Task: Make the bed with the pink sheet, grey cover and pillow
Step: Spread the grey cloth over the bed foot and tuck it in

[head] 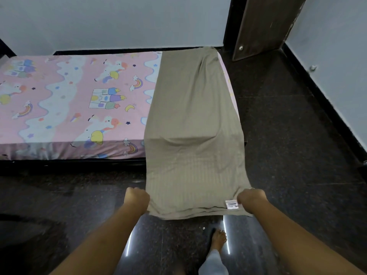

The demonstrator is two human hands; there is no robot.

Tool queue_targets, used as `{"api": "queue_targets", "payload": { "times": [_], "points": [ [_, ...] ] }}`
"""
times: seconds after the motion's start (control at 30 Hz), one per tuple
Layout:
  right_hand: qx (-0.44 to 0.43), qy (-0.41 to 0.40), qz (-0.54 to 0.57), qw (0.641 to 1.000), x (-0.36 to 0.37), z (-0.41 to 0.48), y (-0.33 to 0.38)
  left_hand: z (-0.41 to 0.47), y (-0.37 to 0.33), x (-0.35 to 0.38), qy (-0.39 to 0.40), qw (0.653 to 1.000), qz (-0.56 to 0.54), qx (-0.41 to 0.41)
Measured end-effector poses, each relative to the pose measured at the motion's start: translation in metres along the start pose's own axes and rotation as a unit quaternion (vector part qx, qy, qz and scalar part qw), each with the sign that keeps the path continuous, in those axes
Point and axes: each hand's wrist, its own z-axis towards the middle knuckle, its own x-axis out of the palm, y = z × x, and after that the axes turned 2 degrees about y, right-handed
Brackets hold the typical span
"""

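Step in hand: laying grey cover point(190, 116), folded long, over fitted pink sheet point(79, 92). Pinched at near corners by left grip point(137, 199) and right grip point(251, 199), both clenched; draped ahead of grips across bed point(79, 162) end. Next, probably: unfolding leftward beyond left grip. Pillow unseen.

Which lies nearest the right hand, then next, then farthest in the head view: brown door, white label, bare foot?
1. White label, on the grey cover corner, right beside the right hand.
2. Bare foot, below the hand, lower middle.
3. Brown door, far off, top right.
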Motion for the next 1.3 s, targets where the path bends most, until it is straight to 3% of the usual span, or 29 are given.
{"api": "queue_targets", "payload": {
  "times": [0.23, 0.53, 0.83, 1.03, 1.3],
  "points": [
    [-0.066, -0.009, 0.143, 0.988, -0.055, 0.026, -0.026, 0.022, -0.015, -0.071, -0.022, 0.989, -0.142, 0.024],
    [-0.094, -0.011, 0.182, 0.979, -0.109, 0.051, -0.118, 0.072, -0.044, -0.192, -0.029, 0.953, -0.297, 0.056],
    [-0.074, -0.059, 0.185, 0.978, -0.205, 0.081, -0.237, 0.125, -0.054, -0.327, -0.093, 0.910, -0.402, 0.040],
    [-0.109, -0.114, 0.228, 0.961, -0.279, 0.130, -0.294, 0.195, -0.045, -0.405, -0.093, 0.898, -0.429, 0.023],
    [-0.130, -0.121, 0.260, 0.949, -0.358, 0.225, -0.390, 0.322, -0.060, -0.537, -0.107, 0.862, -0.496, 0.021]
  ]
}}
